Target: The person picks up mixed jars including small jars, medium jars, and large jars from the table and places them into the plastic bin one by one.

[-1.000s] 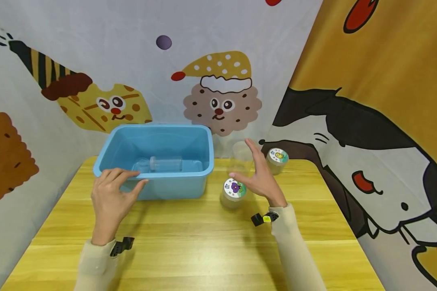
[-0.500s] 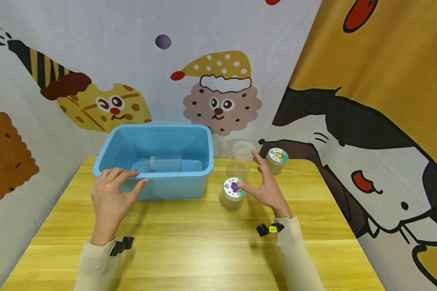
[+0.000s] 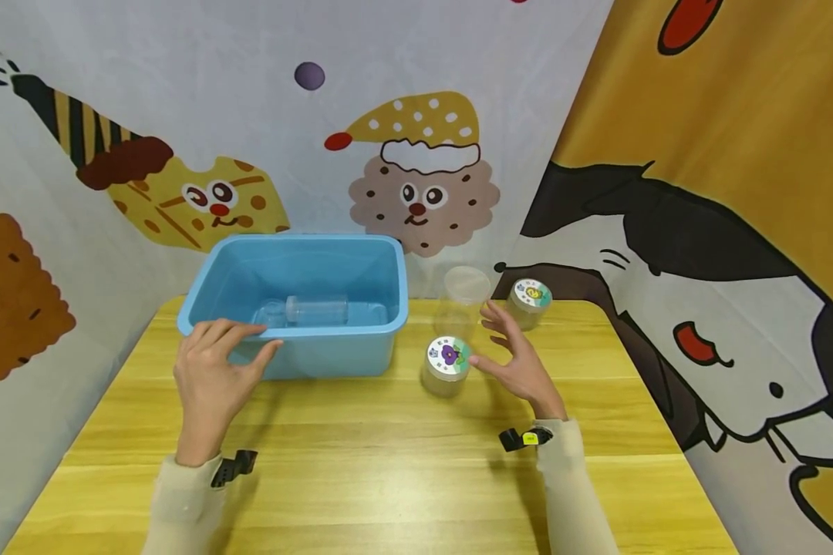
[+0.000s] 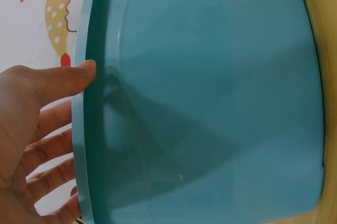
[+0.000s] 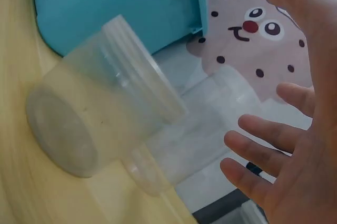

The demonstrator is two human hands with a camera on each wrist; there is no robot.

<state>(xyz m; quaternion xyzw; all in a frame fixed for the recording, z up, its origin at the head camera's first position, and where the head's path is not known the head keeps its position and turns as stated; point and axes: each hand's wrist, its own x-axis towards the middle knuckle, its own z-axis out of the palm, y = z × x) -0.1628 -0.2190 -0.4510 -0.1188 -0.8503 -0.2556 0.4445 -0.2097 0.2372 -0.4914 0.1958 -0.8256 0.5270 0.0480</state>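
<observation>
My left hand (image 3: pixel 213 385) holds the near rim of a blue plastic tub (image 3: pixel 326 354), thumb outside and fingers over the edge, as the left wrist view also shows. Inside the tub lies a clear plastic jar (image 3: pixel 317 311) on its side, with other clear pieces beside it. My right hand (image 3: pixel 524 366) has its fingers spread, holding nothing. Its thumb tip is near a lidded jar (image 3: pixel 445 375) with a purple flower label. Just behind that stands a clear container (image 3: pixel 467 289) without a printed lid; the right wrist view shows this clear container (image 5: pixel 210 119) close to my fingers.
Another lidded jar (image 3: pixel 529 304), with a yellow flower label, stands at the back right of the wooden table (image 3: pixel 361 478). A cartoon-printed cloth (image 3: pixel 264 116) hangs directly behind the table and tub.
My right hand has drawn back to the right and toward me, away from the clear container, fingers still spread. My left hand and the tub have stayed in place.
</observation>
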